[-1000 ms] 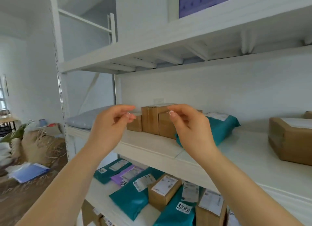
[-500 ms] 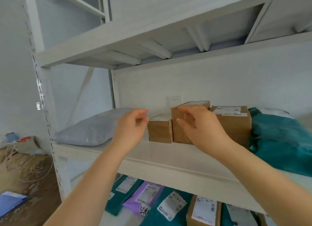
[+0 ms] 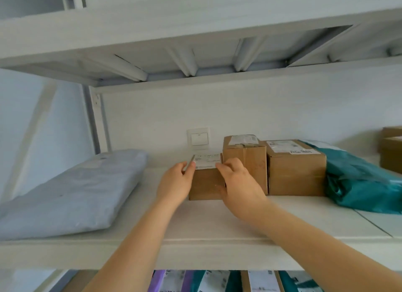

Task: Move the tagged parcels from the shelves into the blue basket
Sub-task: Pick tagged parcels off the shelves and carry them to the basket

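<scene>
Both hands have closed in from mid-air onto the small cardboard box (image 3: 205, 182) on the shelf (image 3: 217, 226): left hand (image 3: 176, 182) and right hand (image 3: 239, 185) clasp its sides. A taller box (image 3: 245, 161) touches its right side; a grey mailer (image 3: 71, 191) lies left.

We have one view only, from a wide-angle camera worn on the head. It looks forward and slightly upward into the shelf unit, so we see the underside of the upper shelf (image 3: 195, 58) as well as the top of the middle shelf (image 3: 195, 222). We stand close: both forearms reach in from the bottom edge, and the small box (image 3: 205, 182) sits near the centre. Straight lines bow toward the edges. A strip of the lower shelf's parcels (image 3: 217, 280) shows along the bottom.
</scene>
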